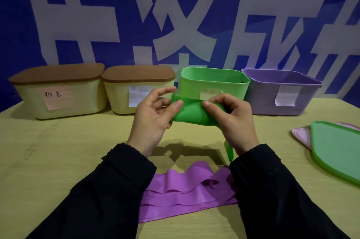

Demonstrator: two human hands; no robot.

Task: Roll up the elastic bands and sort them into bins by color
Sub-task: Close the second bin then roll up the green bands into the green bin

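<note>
Hands rolling green band

Both hands hold the green band point(190, 111) above the table point(58, 151): left hand point(153, 117) and right hand point(232, 120) pinch its ends, fingers curled. Purple band point(187, 192) lies below; green bin point(214, 81) stands behind.

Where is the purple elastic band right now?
The purple elastic band lies unrolled on the table's near edge, between the sleeves, below the green band.

The green lid point(338, 151) runs off the right edge and covers most of the pink lid point(301, 134); bin labels point(286, 96) are unreadable.
</note>
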